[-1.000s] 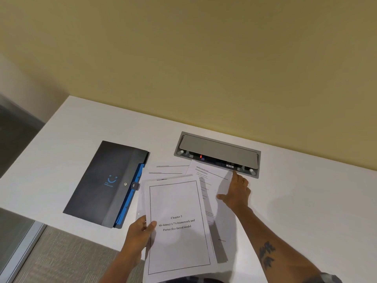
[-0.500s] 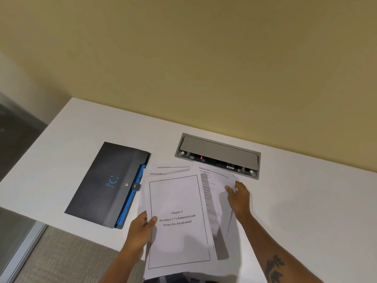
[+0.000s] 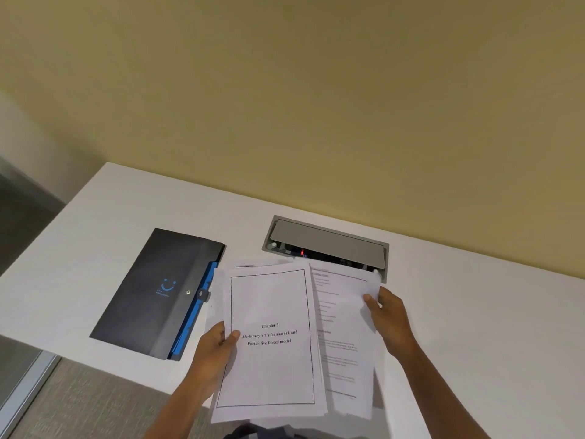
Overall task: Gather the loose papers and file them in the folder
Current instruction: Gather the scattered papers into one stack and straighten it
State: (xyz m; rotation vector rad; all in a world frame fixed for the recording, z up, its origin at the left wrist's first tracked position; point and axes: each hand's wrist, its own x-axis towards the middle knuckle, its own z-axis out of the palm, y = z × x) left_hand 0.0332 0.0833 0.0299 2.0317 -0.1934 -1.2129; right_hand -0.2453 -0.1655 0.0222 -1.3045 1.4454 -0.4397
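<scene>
Right now your white bench [image 3: 474, 312] runs up against a plain yellow wall [image 3: 316, 106], with grey carpet [image 3: 95, 400] showing past its near edge at the lower left. A grey cable hatch [image 3: 326, 240] is set into the bench near the wall, and a small red light glows inside it. The dark folder [image 3: 152, 293] lies closed and flat to the left of the sheets, its blue inner edge along the side nearest them and a blue smile printed on the cover.

Your left hand [image 3: 218, 350] is closed on the left edge of the papers [image 3: 272, 359], thumb on top of the bordered "Chapter 3" title page. Your right hand [image 3: 389, 318] is closed on the right edge of the text page [image 3: 342, 327] that fans out from under the title page, thumb on top.

Compared with half a second ago, your right hand has moved out to the right edge of that page, and the sheets now reach up over the hatch's near rim. The folder has not moved.
</scene>
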